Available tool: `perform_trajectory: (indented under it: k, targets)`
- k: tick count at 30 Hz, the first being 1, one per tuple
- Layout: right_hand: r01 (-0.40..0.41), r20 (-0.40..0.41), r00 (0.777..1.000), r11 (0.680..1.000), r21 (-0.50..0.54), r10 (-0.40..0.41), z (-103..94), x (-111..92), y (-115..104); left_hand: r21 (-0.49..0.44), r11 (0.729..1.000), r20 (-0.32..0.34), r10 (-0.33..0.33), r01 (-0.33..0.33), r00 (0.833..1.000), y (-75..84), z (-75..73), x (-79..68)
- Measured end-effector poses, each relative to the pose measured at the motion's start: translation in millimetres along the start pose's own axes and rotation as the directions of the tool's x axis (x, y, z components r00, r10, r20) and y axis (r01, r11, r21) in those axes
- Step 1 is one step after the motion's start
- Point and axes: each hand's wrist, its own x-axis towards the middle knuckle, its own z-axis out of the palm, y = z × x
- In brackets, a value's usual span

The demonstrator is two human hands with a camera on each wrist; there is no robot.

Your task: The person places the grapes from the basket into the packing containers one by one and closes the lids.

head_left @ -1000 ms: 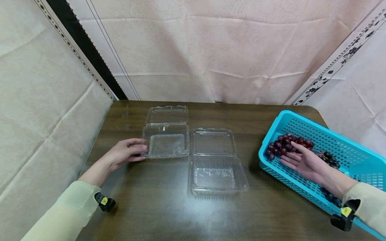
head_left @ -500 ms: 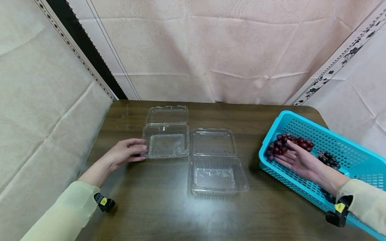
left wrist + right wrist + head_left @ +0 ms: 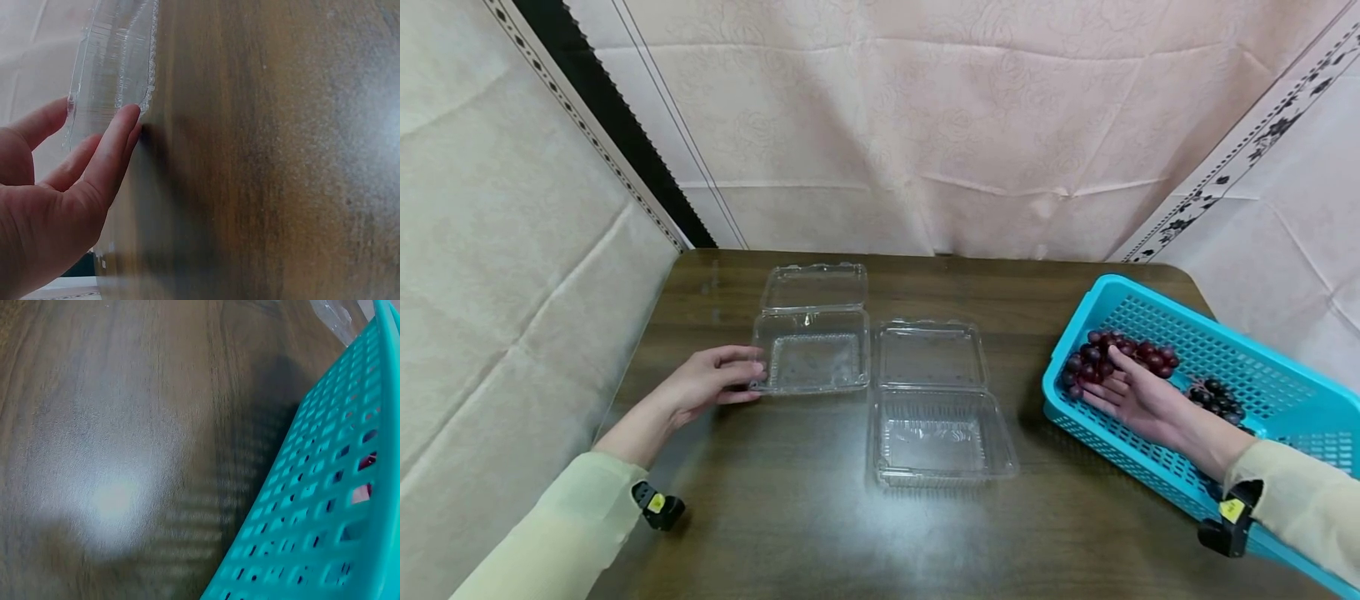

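Observation:
At the left side of a clear plastic clamshell box (image 3: 812,350), my left hand (image 3: 711,383) has its fingertips on the box's edge. In the left wrist view the fingers (image 3: 112,147) are nearly straight along the box's side wall, the thumb at its rim. That box's lid is folded back. My right hand (image 3: 1138,404) is inside the blue basket (image 3: 1285,358), palm turned up, beside a bunch of red grapes (image 3: 1090,367). Its thumb lies over the near grapes; the other fingers reach low against them. The right wrist view shows the basket's outer wall, hiding this hand.
A second clear clamshell box (image 3: 936,433), lid also folded back, stands to the right of the first. Dark grapes (image 3: 1217,400) lie in the basket behind the right hand. The wooden table (image 3: 775,517) meets pale cloth (image 3: 925,150) at the back.
My right hand has shifted slightly left and deeper toward the red grapes, uncovering more of the dark ones. The left hand and both boxes have stayed in place.

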Motion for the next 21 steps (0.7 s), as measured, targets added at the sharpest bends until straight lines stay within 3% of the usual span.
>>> perform_trajectory:
  k: [4,10,21]
  targets:
    - [0.002,0.007,1.000,0.999,0.050,-0.002,0.3,2.2,-0.5,0.001,1.000,-0.003,-0.006,0.006,1.000,-0.3,-0.5,0.3]
    - [0.001,0.006,1.000,1.000,0.000,-0.001,3.4,3.7,-0.1,0.015,1.000,-0.003,-0.004,0.004,1.000,0.3,-1.1,-0.6]
    - [-0.001,-0.079,0.997,1.000,0.022,0.003,5.1,6.3,-0.2,0.014,1.000,-0.001,0.001,-0.001,1.000,0.9,-0.3,-0.4]
